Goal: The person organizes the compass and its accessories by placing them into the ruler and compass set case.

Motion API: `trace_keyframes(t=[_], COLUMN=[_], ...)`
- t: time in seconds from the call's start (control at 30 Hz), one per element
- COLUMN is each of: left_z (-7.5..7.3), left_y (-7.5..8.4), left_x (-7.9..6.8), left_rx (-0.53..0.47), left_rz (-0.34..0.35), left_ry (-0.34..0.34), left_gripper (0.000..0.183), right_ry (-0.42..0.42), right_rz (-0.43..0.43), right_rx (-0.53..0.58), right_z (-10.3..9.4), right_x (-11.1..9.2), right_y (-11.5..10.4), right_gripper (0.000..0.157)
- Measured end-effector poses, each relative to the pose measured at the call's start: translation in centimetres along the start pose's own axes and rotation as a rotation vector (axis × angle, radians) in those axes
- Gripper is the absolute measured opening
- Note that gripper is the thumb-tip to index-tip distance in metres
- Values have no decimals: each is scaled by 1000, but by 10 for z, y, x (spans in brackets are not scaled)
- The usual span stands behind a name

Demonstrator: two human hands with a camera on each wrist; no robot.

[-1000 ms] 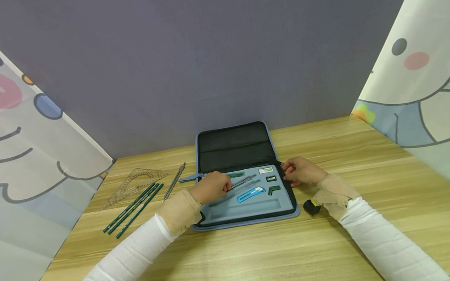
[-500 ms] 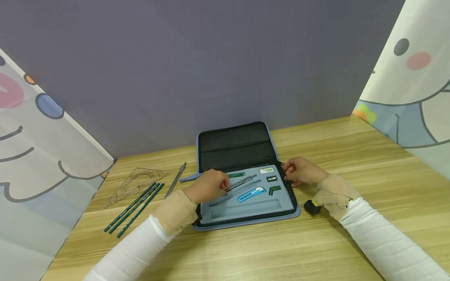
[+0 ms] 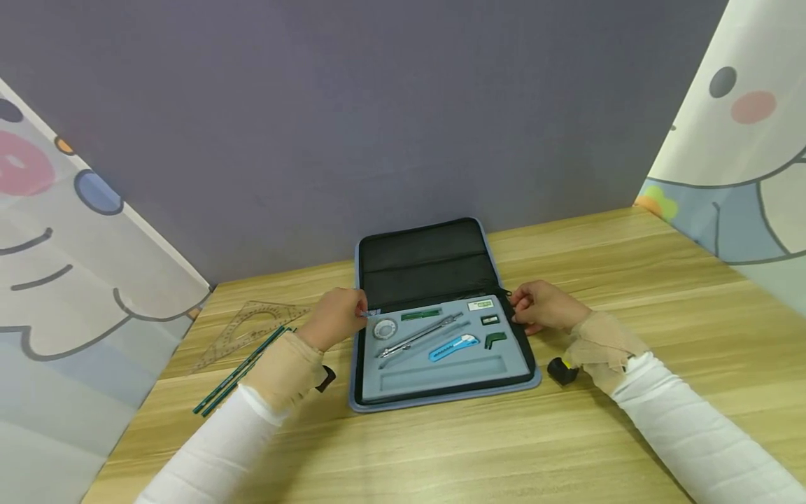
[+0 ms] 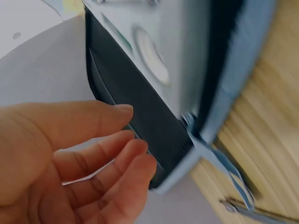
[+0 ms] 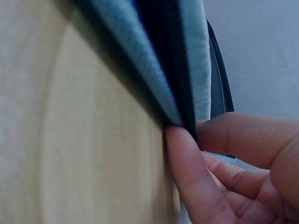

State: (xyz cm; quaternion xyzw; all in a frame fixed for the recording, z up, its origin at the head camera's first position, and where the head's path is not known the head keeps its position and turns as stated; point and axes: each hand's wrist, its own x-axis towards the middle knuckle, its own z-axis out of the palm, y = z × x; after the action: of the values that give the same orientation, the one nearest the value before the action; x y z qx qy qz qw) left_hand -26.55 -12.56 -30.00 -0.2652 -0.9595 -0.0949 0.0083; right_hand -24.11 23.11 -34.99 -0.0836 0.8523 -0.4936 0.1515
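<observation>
A blue zip case (image 3: pixel 428 255) lies unfolded on the table, its black lid laid back and a grey-blue moulded tray (image 3: pixel 441 378) in its base. My left hand (image 3: pixel 334 316) is at the case's left edge, beside a blue strap (image 4: pixel 229 168); in the left wrist view its thumb and fingers stand apart with nothing between them. On the right side, my right hand (image 3: pixel 546 306) pinches the case's zip edge (image 5: pixel 180 88) between thumb and finger. The tray holds a metal compass (image 3: pixel 420 337), a blue utility knife (image 3: pixel 455 347) and a white round dial (image 3: pixel 385 329).
Also in the tray are a white eraser (image 3: pixel 481 305), a sharpener (image 3: pixel 489 320), a dark green angled piece (image 3: pixel 495 339) and a green strip (image 3: pixel 420 314). To the left lie dark green pencils (image 3: pixel 236 374) and a clear set square (image 3: pixel 217 343). A grey wall stands behind.
My left hand has moved left and up from over the compass to the case's left edge, uncovering the round dial. It has let go of the compass. The right hand stays at the edge.
</observation>
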Motion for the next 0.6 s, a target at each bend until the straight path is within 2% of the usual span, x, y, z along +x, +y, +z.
trace_keyframes(t=[0.17,0.3,0.37,0.53,0.6], left_z=[-3,-4,-4,-4,-3], left_y=[-19,-35,-42,-54,-58], left_x=[0,-3,-5,-9,-11], left_rx=[23,4,-8,-40,-53], left_rz=[-72,-135,-161,-216,-239], left_ry=[38,0,-22,-51,-60], left_gripper=[13,17,8,48,49], right_ry=[-1,2,3,5,4], right_rz=[-3,0,4,1,0], right_rx=[-1,5,10,16,17], right_z=[-1,0,0,0,0], right_x=[0,1,2,1,1], right_y=[2,3,3,2,2], right_gripper=[35,33,33,33,33])
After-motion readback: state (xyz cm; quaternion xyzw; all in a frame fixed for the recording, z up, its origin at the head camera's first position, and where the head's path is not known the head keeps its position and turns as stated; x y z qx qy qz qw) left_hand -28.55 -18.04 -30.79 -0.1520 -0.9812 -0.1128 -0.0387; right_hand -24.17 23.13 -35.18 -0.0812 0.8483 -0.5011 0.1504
